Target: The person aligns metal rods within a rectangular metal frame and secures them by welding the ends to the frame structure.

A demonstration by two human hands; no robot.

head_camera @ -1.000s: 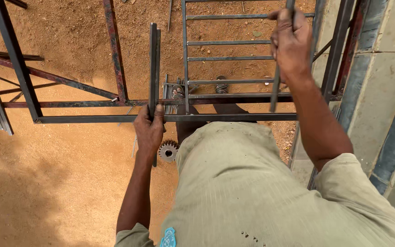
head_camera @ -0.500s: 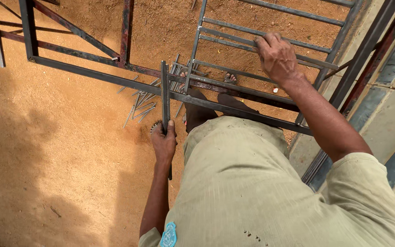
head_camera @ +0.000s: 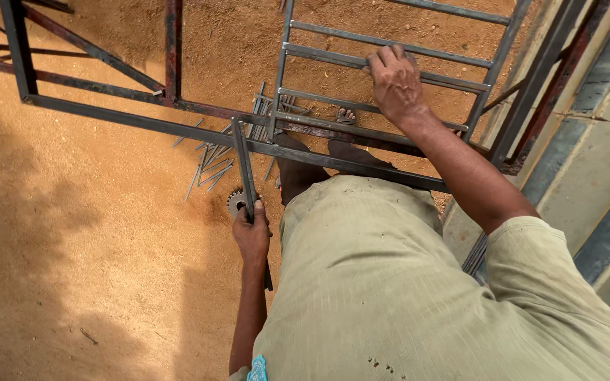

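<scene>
My left hand point(head_camera: 251, 233) is closed around a short flat steel bar point(head_camera: 242, 164) whose upper end leans against the lower rail point(head_camera: 128, 121) of a metal gate frame. My right hand point(head_camera: 395, 81) grips a horizontal bar of the frame's ladder-like section point(head_camera: 333, 62), higher up. My legs and feet point(head_camera: 298, 169) stand just below the rail, with my olive shirt filling the lower right.
Several loose steel rods point(head_camera: 206, 166) lie on the sandy ground under the rail. A small toothed metal disc point(head_camera: 236, 201) lies beside my left hand. A rusty upright point(head_camera: 172, 49) and diagonal braces cross the frame. A grey-and-tan wall point(head_camera: 601, 141) runs along the right.
The view has swung left and down, so the frame looks more tilted. My left hand has lowered slightly with the bar; my right hand has slid down onto a horizontal bar.
</scene>
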